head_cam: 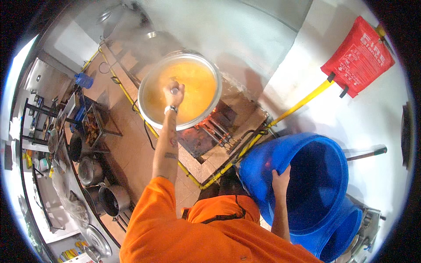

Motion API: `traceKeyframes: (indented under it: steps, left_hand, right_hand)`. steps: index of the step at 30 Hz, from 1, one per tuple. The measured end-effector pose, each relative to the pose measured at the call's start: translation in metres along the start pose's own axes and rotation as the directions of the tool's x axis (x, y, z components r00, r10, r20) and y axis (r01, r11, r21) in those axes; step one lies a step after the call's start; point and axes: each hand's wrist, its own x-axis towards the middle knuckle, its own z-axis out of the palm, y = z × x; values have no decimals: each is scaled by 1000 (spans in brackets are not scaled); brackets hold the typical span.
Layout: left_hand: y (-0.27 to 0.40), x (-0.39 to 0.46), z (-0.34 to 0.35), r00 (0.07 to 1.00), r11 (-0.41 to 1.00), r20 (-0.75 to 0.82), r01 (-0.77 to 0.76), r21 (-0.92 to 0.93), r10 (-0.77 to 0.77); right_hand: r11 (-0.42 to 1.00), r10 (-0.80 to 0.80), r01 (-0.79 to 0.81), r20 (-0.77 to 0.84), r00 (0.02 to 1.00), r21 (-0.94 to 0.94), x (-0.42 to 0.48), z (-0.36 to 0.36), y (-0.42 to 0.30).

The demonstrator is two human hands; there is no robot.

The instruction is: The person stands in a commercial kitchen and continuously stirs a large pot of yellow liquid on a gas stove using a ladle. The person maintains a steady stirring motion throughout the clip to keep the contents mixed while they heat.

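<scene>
My left hand (174, 93) is closed around the end of an upright handle, whose lower part is hidden below my fist. Beneath it is a large metal pot (216, 98) of steaming yellow-orange liquid (197, 79). The pot sits on a gas burner (220, 131) with glowing flames at its near right side. At my right side, my right hand (281, 179) grips the rim of a big blue plastic barrel (263, 167). The barrel's mouth faces up towards me, and its inside is dark.
Yellow gas piping (250, 144) edges the tiled cooking platform. A red fire blanket pouch (358, 59) hangs on the right wall. Another blue container (348, 227) stands behind the barrel. Metal pots (115, 200) fill a rack at left, near a tray of browned food (92, 126).
</scene>
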Motion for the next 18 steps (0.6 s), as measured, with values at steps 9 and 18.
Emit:
traceKeyframes:
  steps: [9, 18]
  left_hand:
    - [-1, 111, -19, 969, 987, 190, 144, 76, -156]
    - [11, 120, -67, 931, 931, 153, 348, -107, -330]
  right_hand:
    - [999, -5, 6, -19, 1000, 33, -3, -4, -18]
    - [999, 31, -31, -11, 999, 31, -4, -6, -21]
